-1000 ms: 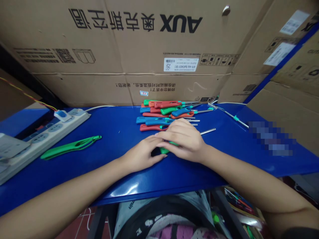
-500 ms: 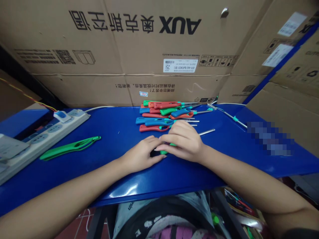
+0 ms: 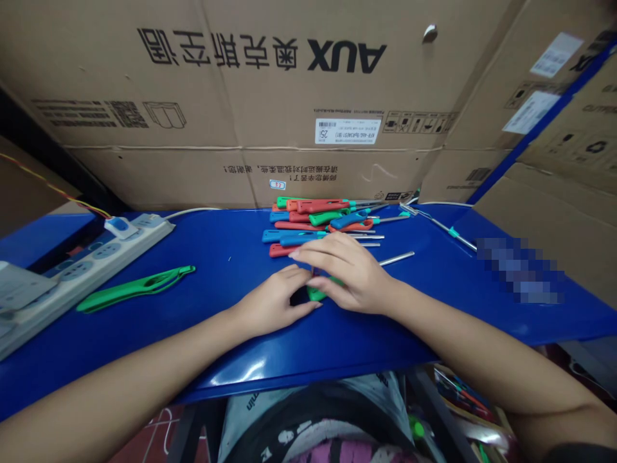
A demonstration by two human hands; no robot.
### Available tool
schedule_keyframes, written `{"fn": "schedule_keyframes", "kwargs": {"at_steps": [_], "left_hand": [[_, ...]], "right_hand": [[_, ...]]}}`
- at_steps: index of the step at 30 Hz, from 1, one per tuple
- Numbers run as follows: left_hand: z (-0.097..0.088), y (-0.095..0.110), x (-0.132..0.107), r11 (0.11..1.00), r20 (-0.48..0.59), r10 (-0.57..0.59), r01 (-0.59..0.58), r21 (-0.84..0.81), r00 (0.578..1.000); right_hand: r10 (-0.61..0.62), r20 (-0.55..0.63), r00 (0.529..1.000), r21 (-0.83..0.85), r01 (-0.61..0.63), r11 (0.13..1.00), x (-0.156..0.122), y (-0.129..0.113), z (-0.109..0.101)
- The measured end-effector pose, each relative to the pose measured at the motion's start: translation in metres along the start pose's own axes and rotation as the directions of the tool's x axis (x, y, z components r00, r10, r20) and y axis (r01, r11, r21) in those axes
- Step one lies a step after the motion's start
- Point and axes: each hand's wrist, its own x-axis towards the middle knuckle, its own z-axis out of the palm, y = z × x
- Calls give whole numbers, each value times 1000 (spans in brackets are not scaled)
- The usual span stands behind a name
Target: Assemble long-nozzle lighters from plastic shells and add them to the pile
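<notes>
A green long-necked lighter (image 3: 317,294) lies low over the table in front of me, its metal tube pointing right. My left hand (image 3: 274,299) curls round the handle's left end, thumb below and fingers above. Over the handle arches my right hand (image 3: 351,270), its thumb against the green plastic and its fingers reaching left; the palm hides most of the lighter. Just beyond the hands lies a pile of red, blue, green and orange lighters (image 3: 322,206), tubes mostly to the right. A loose green handle shell (image 3: 137,287) rests on the left.
A white power strip (image 3: 110,254) with plugs runs along the left of the blue table (image 3: 216,366). Cardboard (image 3: 183,167) walls the back and right side. A thin metal rod (image 3: 446,228) with turquoise bits lies at right, beside a blurred-out patch.
My right fingers have lifted and stretched left, parting from the thumb, so more of the green handle shows. My left hand has stayed nearly still.
</notes>
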Motion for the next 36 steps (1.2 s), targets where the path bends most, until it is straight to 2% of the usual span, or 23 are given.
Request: {"fn": "schedule_keyframes", "kwargs": {"at_steps": [2, 4, 7, 10, 13, 16, 19, 22, 28, 30, 33, 36], "left_hand": [[0, -1, -1, 1000, -7, -3, 3, 20, 1000], [1, -2, -1, 1000, -13, 3, -3, 23, 1000], [1, -2, -1, 1000, -16, -2, 2, 3, 1000], [1, -2, -1, 1000, -10, -7, 7, -4, 1000], [1, -2, -1, 1000, 2, 2, -2, 8, 1000], [0, -2, -1, 1000, -6, 10, -10, 10, 1000], [0, 0, 0, 1000, -9, 7, -7, -6, 1000], [-1, 1, 1, 1000, 6, 12, -11, -17, 1000], [0, -2, -1, 1000, 17, -5, 5, 15, 1000], [0, -3, -2, 1000, 21, -12, 12, 19, 1000], [0, -2, -2, 1000, 19, -14, 14, 13, 1000], [0, -1, -1, 1000, 17, -4, 4, 17, 1000]], "right_hand": [[99, 32, 995, 136, -103, 985, 2, -2, 0], [135, -1, 991, 202, -132, 970, 2, -2, 1], [46, -92, 995, 66, -40, 997, -1, 4, 2], [-25, -71, 997, -53, 21, 998, -3, 6, 2], [71, -12, 997, 74, -70, 995, -1, 2, 3], [120, -54, 991, 181, -109, 977, 1, 0, 3], [-8, -113, 994, 57, 15, 998, -2, 4, 1], [-105, -94, 990, -53, 100, 994, -4, 6, -3], [130, 6, 992, 148, -129, 980, 1, 0, -5], [107, -8, 994, 109, -105, 988, 0, 2, -6], [-8, -29, 1000, -44, 7, 999, -2, 6, -8], [-19, 31, 999, -69, 21, 997, -2, 5, -9]]}}
